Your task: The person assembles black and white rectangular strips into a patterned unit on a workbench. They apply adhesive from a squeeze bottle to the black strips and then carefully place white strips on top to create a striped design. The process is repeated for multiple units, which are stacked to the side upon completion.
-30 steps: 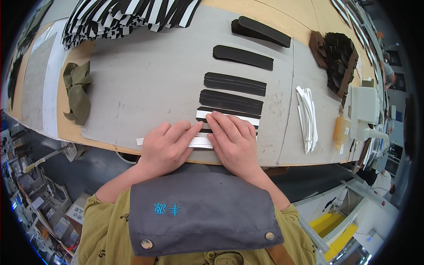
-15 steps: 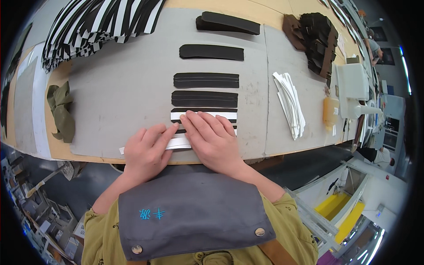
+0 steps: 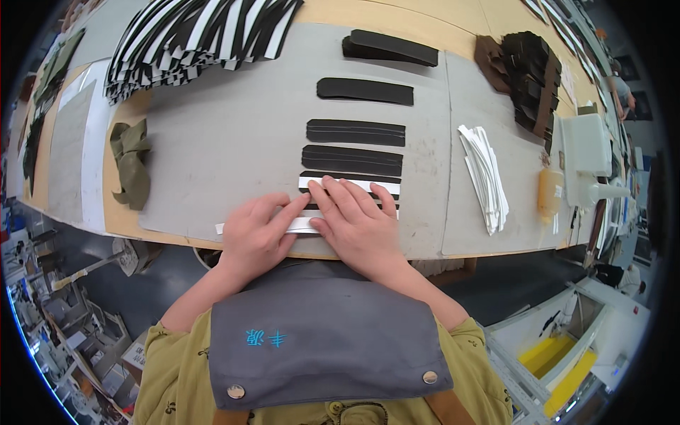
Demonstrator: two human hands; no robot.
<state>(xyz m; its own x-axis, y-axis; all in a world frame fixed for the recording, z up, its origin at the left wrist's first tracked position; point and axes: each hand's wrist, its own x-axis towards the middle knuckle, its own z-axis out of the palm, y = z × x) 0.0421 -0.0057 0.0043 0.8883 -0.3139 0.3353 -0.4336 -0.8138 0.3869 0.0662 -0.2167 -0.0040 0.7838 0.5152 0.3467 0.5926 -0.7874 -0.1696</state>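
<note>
My right hand [image 3: 360, 225] lies flat, fingers stretched over a white strip [image 3: 388, 188] on a black strap piece [image 3: 322, 174]. Its fingertips press along that strip. Close beside it, my left hand [image 3: 256, 228] is partly curled, index fingertip near the strip's left end. Another white strip [image 3: 303, 225] passes through the left hand, one end sticking out on the left; the palm hides its middle. Under the right hand, a further black piece with white is mostly covered. Farther up lie two black pieces with a lengthwise line [image 3: 352, 160] and a plain black piece [image 3: 365, 91].
A folded black piece [image 3: 389, 48] lies at the far side. Black-and-white strips [image 3: 205, 32] are heaped far left, olive material [image 3: 130, 166] below them. On the right are loose white strips [image 3: 486, 180], a black-brown bundle [image 3: 528, 81] and an amber bottle [image 3: 548, 195].
The whole view has shifted, so the table's things appear farther right. My hands stay at the same strap piece, the right fingers still pressed on its white strip.
</note>
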